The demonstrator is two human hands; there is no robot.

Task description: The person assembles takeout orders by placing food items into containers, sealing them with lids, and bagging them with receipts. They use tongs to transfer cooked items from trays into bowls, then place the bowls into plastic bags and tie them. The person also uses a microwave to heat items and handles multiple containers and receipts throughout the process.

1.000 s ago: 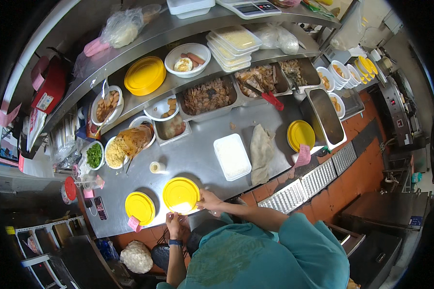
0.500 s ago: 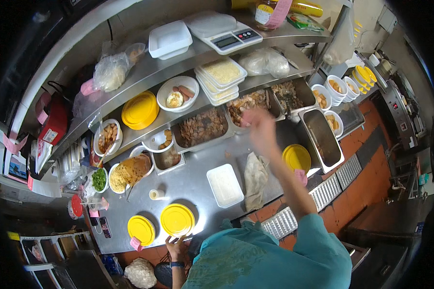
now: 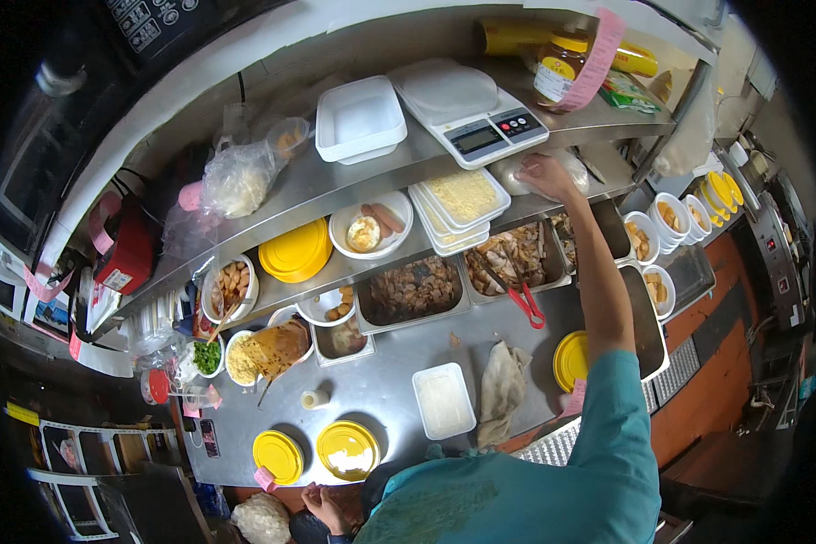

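Right hand (image 3: pixel 548 176) at plastic bag (image 3: pixel 574 166)

This camera sits on your head, the left one of a side-by-side pair, and looks down and forward across the table (image 3: pixel 381 376). Its wide fisheye bends straight edges, stretching from your shirt (image 3: pixel 508 499) and left hand (image 3: pixel 326 510), near, to the upper shelf (image 3: pixel 354 177), far, with a rack (image 3: pixel 91 453) left and floor (image 3: pixel 727 308) right.
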